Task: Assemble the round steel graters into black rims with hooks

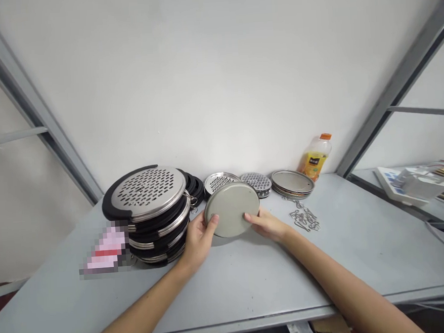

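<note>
Between my two hands a round, smooth grey-green metal disc (232,210) is held up above the table, tilted with its flat face toward me. My left hand (201,236) grips its left edge, thumb on the face and fingers behind. At its right edge my right hand (268,223) pinches it the same way, the fingers partly hidden. Left of my left hand stands a tall stack of round perforated metal plates (150,192) with black rims. Behind the disc lie a perforated dish (220,179) and some grey perforated discs (256,181).
Shallow round metal lids (292,181) are stacked at the back right, near a bottle with an orange cap (316,160). Small metal clips (304,217) lie loose on the grey table (231,292). Black rings (195,188) sit behind the stack. Shelf posts (399,88) flank the wall.
</note>
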The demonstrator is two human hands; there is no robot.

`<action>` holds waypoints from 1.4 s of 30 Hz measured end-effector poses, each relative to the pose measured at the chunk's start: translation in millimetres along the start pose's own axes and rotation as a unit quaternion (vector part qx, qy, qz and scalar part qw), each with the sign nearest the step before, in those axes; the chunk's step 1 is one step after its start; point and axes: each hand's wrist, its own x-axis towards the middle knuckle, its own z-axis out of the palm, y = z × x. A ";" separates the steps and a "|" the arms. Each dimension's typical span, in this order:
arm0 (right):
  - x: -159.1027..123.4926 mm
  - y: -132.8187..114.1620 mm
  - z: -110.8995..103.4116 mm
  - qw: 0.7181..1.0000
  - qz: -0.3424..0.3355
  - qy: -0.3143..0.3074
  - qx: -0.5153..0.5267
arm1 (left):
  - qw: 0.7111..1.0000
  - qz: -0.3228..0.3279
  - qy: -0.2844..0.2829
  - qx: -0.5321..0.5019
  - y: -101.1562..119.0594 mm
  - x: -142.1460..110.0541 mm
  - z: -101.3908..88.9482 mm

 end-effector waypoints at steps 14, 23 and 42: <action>-3.7 -13.4 -13.1 0.995 0.022 0.090 0.047 | 0.983 -0.145 -0.114 0.005 -10.8 -5.2 -0.1; 3.6 -13.7 -9.5 0.997 -0.044 0.047 0.030 | 0.981 -0.164 -0.099 -0.033 -14.7 2.9 -5.3; -2.8 -20.3 -12.3 0.998 -0.041 0.007 -0.054 | 0.987 -0.031 -0.050 0.149 -10.4 1.1 -7.5</action>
